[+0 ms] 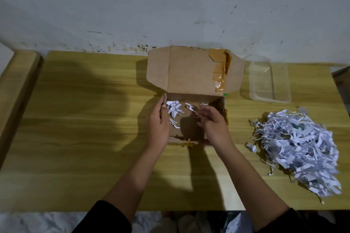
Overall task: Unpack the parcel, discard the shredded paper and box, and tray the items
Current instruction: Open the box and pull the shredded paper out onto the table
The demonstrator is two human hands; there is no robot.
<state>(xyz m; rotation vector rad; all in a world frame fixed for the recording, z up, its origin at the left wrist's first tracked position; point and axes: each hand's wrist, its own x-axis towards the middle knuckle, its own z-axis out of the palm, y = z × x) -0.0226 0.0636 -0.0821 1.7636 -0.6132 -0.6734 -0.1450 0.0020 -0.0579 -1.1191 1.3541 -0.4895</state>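
Note:
An open brown cardboard box [195, 73] stands at the table's back centre, its lid flap raised toward the wall. A few white paper shreds [174, 108] lie on its floor at the back left. My left hand [158, 123] grips the box's left wall. Inside the box, my right hand [212, 121] has its fingers pinched at a paper strip, blurred by motion. A large heap of shredded paper [301, 149] lies on the table to the right. A clear plastic tray [269, 81] sits empty at the back right.
The wooden table [85, 128] reaches the stained wall behind. A wooden ledge [17, 81] runs along the left side. One small white scrap [251, 146] lies beside the heap. Crumpled pale material shows below the table's front edge.

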